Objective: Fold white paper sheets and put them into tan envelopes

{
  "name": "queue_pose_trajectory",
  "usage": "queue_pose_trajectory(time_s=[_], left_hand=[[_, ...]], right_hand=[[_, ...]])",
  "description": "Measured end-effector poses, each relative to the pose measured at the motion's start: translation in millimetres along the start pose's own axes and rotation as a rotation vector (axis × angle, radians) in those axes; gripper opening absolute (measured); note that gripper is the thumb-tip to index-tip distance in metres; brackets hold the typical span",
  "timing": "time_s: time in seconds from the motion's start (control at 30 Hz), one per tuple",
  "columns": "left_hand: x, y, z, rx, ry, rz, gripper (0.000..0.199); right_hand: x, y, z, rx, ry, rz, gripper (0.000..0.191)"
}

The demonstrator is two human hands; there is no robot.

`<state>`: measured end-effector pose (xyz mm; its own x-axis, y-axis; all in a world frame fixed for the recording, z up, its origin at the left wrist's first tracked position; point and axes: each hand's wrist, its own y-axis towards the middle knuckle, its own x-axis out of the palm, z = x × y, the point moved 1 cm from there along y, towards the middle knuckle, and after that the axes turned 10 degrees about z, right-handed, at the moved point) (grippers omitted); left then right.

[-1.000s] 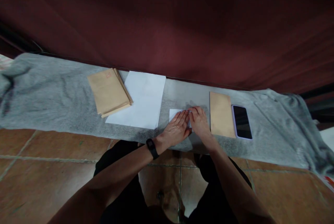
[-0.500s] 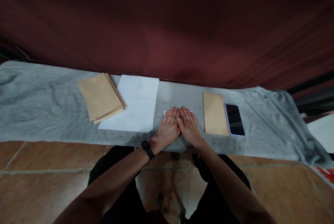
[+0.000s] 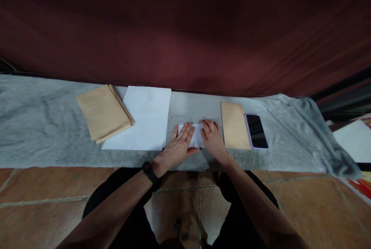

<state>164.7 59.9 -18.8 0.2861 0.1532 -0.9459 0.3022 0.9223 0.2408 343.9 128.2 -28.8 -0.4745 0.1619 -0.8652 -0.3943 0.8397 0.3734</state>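
Both Hands on Folded White Paper, Centre of Frame

From my remote station I monitor one head view, directed forward and down at the bench [image 3: 292,137], which is covered in grey cloth.

Workpiece position: the folded white paper [image 3: 198,136] lies flat on the bench, slightly right of and below the centre of the frame. I see its middle portion exposed between the hands.

Left hand [image 3: 177,144]: palm down over the left part of the paper, fingers spread, thumb set apart along the near edge. A black wristband [image 3: 150,172] is fitted on this arm.

Right hand [image 3: 213,137]: palm down at the right end of the paper, fingers slightly bent and a little apart. I cannot tell whether its thumb pinches the paper edge. The two hands do not touch each other.

Adjacent items, left of centre: a stack of brown envelopes [image 3: 102,111] overlaps the left side of the large white sheets [image 3: 143,119].

Adjacent items, right of centre: a single brown envelope [image 3: 235,127] lies near the right hand. A phone [image 3: 257,131] with a dark screen and a purple rim lies just beside it.

Surroundings: I observe a dark red curtain [image 3: 185,36] across the upper frame and a tiled floor [image 3: 37,218] across the lower frame.
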Motion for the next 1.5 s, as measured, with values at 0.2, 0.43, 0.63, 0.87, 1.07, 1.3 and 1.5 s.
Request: queue_pose_trajectory(time_s=[0.2, 0.43, 0.63, 0.87, 1.07, 1.3, 1.5], left_hand=[[-0.5, -0.3, -4.1, 0.042, -0.012, -0.028, 0.068], [0.8, -2.5, -8.8, 0.043, 0.029, -0.011, 0.069], [-0.8, 0.4, 5.4, -0.053, 0.056, 0.034, 0.064], [19.3, 6.8, 13.8, -0.057, 0.072, 0.063, 0.066], [25.0, 7.4, 13.1, -0.125, 0.089, 0.082, 0.065], [19.2, 6.9, 7.1, -0.254, 0.080, 0.123, 0.063], [7.7, 13.0, -4.4, -0.211, 0.064, 0.149, 0.055]], right_hand=[[-2.6, 8.1, -0.9, -0.007, -0.079, 0.053, 0.037], [-6.4, 7.0, -0.7, 0.028, -0.116, 0.077, 0.034], [-1.4, 2.3, -8.2, 0.043, -0.056, 0.064, 0.042], [9.3, -20.2, -46.6, 0.027, 0.140, -0.084, 0.061], [6.2, -29.3, -43.3, 0.033, 0.001, -0.089, 0.067], [8.5, -39.9, -29.0, -0.012, -0.141, -0.018, 0.068], [7.5, -42.0, -21.1, -0.007, -0.147, 0.006, 0.069]])
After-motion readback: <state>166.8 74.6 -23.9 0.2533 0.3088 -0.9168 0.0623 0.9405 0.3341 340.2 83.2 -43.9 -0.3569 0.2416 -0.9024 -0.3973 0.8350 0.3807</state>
